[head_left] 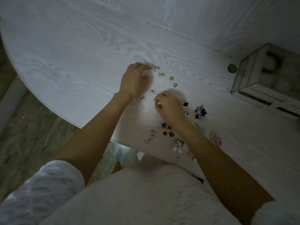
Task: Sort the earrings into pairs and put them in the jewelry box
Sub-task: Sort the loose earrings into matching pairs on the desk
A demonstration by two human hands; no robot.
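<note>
White wood-grain surface (73,62), rounded at its 9 o'clock edge, over grey plank floor (24,135). Glass-and-metal jewelry box (259,75) at 3 o'clock; small earrings (168,133), beaded, floral and gilt, scattered near 6 o'clock. Right hand (170,108), grip pinching dark ring earrings (157,103); left hand (134,80), fingers loosely curled on the surface, grip content unclear.

Two hands (134,80), one jewelry box (266,75).

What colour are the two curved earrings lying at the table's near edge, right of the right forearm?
Pale pink earrings; head view, the only one.
</note>
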